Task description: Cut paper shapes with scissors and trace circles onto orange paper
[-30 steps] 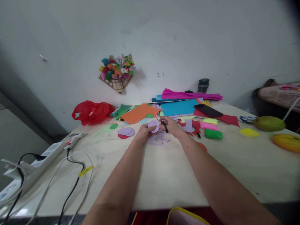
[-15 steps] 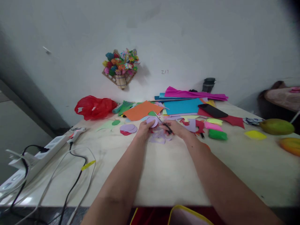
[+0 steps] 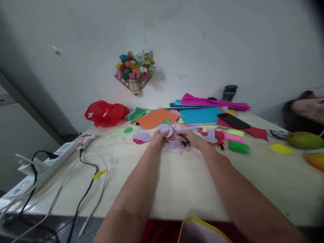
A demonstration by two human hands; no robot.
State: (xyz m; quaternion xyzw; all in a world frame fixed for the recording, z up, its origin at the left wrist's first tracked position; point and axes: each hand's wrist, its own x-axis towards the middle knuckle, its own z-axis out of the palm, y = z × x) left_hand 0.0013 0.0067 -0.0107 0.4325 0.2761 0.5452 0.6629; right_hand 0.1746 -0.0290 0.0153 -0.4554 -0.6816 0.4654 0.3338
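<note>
My left hand (image 3: pixel 157 139) pinches a small lilac paper disc (image 3: pixel 166 131) and holds it upright above the table. Just to its right, my right hand (image 3: pixel 194 139) grips black-handled scissors (image 3: pixel 180 136), whose blades point up and left toward the disc. Lilac paper scraps (image 3: pixel 174 147) lie on the table under both hands. A small pile of cut lilac and red discs (image 3: pixel 141 137) sits left of my left hand.
Sheets of coloured paper (image 3: pixel 199 113) lie stacked at the back, with a black phone (image 3: pixel 233 120) on them. A red plastic bag (image 3: pixel 106 113), a white power strip (image 3: pixel 48 162) with cables, green clay (image 3: pixel 239 147) and two mangoes (image 3: pixel 305 140) also lie on the beige table (image 3: pixel 182 182).
The view has drifted so everything sits slightly further right. The scissors have tilted lower and the disc has turned a little in my left hand.
</note>
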